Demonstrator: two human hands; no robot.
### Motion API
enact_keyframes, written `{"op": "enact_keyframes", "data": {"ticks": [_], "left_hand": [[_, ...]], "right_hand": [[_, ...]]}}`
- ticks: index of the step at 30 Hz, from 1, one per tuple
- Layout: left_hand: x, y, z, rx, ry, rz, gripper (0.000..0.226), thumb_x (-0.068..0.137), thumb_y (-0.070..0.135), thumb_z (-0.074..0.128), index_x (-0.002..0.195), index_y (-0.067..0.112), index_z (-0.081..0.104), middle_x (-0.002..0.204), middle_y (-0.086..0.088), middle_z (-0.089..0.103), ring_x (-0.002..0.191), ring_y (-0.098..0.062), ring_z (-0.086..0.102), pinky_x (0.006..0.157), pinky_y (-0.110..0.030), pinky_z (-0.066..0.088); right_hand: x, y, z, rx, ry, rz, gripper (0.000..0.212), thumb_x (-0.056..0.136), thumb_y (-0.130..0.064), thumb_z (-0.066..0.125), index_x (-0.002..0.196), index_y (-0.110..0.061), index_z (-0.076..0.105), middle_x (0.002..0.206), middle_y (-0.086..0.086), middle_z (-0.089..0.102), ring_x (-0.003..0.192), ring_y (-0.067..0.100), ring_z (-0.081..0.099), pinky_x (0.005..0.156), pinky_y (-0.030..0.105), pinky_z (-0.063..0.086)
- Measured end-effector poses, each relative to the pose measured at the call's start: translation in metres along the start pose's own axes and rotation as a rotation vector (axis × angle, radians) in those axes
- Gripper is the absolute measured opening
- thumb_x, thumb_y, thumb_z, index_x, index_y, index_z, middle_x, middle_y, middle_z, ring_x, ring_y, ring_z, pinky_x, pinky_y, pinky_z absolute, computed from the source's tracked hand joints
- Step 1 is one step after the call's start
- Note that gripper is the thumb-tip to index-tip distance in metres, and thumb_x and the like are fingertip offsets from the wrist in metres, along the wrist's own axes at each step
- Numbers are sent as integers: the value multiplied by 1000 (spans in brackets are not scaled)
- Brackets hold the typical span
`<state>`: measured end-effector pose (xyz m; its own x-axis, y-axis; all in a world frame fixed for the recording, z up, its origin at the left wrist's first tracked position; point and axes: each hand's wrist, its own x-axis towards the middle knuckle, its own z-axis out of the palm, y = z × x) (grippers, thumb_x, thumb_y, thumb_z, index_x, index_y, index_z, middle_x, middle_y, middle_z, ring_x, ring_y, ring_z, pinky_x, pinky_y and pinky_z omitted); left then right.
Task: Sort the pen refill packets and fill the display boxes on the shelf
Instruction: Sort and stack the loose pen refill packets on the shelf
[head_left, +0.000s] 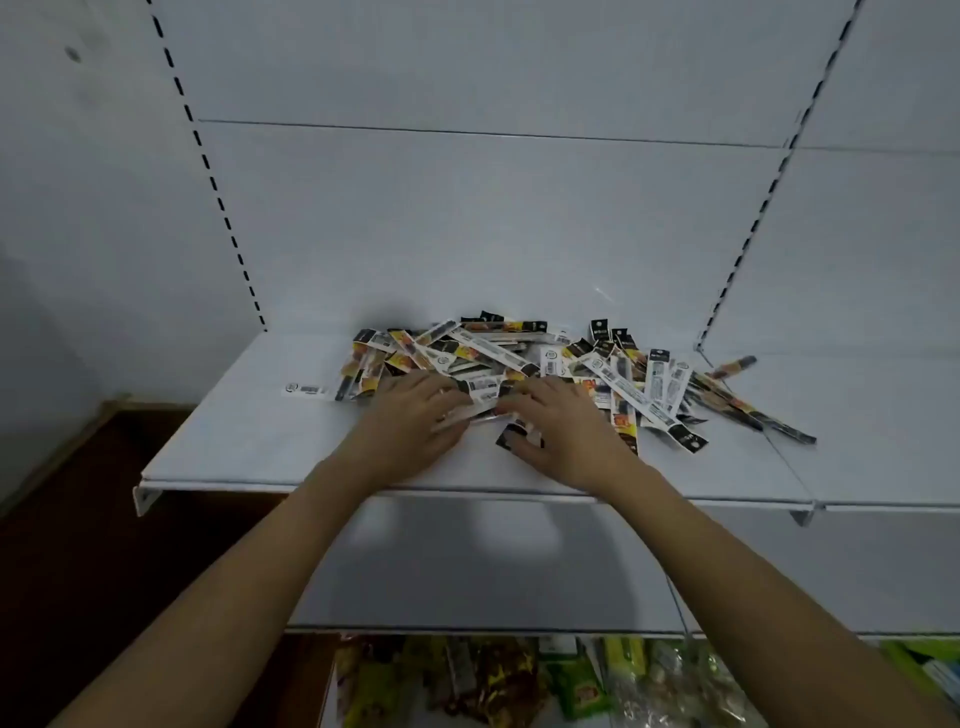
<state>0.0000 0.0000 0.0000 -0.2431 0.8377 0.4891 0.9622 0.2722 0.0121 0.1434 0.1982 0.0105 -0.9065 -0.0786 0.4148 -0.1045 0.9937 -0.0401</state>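
Note:
A loose heap of long, narrow pen refill packets (519, 358), white, black and yellow-orange, lies across the middle of a white shelf (249, 431). My left hand (410, 421) rests palm down at the heap's front edge, fingers closed around a few white packets (462, 413). My right hand (561, 431) lies beside it, fingers spread over packets, with the thumb on a black-ended packet (511, 434). No display boxes are in view.
One white packet (306, 389) lies alone at the left. Several dark packets (753, 415) trail onto the neighbouring shelf at the right. A lower shelf holds colourful bagged goods (493, 680). Slotted uprights (218, 197) flank the back panel.

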Motion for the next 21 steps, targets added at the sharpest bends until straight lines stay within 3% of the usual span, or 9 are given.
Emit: {"op": "enact_keyframes", "data": {"ticks": [3, 6, 9, 12, 14, 17, 19, 21], "left_hand": [[3, -25, 3, 57, -179, -251, 73, 86, 78, 28, 143, 37, 47, 151, -2, 41, 140, -29, 33, 111, -60, 30], [5, -36, 15, 9, -368, -372, 91, 73, 92, 12, 153, 49, 17, 165, 4, 8, 152, -27, 1, 120, -60, 0], [14, -41, 24, -38, -315, -375, 87, 76, 88, 16, 150, 45, 29, 163, 5, 19, 150, -28, 10, 120, -57, 7], [19, -39, 30, -194, -161, -388, 64, 91, 65, 46, 147, 33, 43, 157, 4, 36, 145, -22, 25, 122, -41, 17], [18, -36, 28, -251, -69, -384, 59, 93, 50, 60, 146, 29, 45, 154, 4, 40, 142, -18, 32, 119, -40, 25], [11, -37, 26, -89, 128, -354, 68, 84, 65, 57, 143, 31, 47, 148, 2, 45, 136, -24, 40, 108, -53, 38], [9, -38, 24, -39, 101, -435, 83, 76, 82, 46, 148, 42, 36, 155, 2, 35, 143, -29, 29, 112, -61, 27], [10, -38, 23, -51, -45, -529, 95, 66, 97, 32, 150, 51, 23, 163, 4, 19, 150, -30, 13, 117, -63, 10]], "right_hand": [[19, 2, 10, -36, -136, 204, 67, 87, -68, 44, 147, -39, 35, 157, 0, 31, 143, 31, 25, 111, 62, 26], [24, 10, 24, -21, -225, 331, 78, 82, -82, 31, 151, -51, 12, 166, -6, 5, 151, 30, 0, 115, 64, 6], [33, 18, 37, 54, -144, 391, 66, 87, -75, 35, 147, -48, 31, 163, -6, 21, 152, 27, 7, 117, 59, 11], [41, 24, 43, 229, 68, 303, 44, 89, -35, 70, 131, -25, 60, 142, 4, 51, 139, 29, 37, 110, 54, 36], [44, 27, 44, 304, 130, 254, 44, 83, -16, 77, 125, -16, 65, 131, 7, 58, 126, 22, 47, 103, 47, 45], [43, 29, 36, 393, 97, 241, 49, 88, -20, 73, 135, -18, 57, 142, -2, 48, 133, 8, 39, 112, 32, 37], [39, 29, 24, 481, 54, 285, 54, 92, -30, 69, 142, -27, 48, 150, -16, 33, 138, -4, 25, 113, 15, 22], [33, 31, 6, 524, 96, 314, 49, 94, -32, 64, 140, -33, 47, 147, -24, 32, 135, -14, 23, 106, 6, 18]]}}
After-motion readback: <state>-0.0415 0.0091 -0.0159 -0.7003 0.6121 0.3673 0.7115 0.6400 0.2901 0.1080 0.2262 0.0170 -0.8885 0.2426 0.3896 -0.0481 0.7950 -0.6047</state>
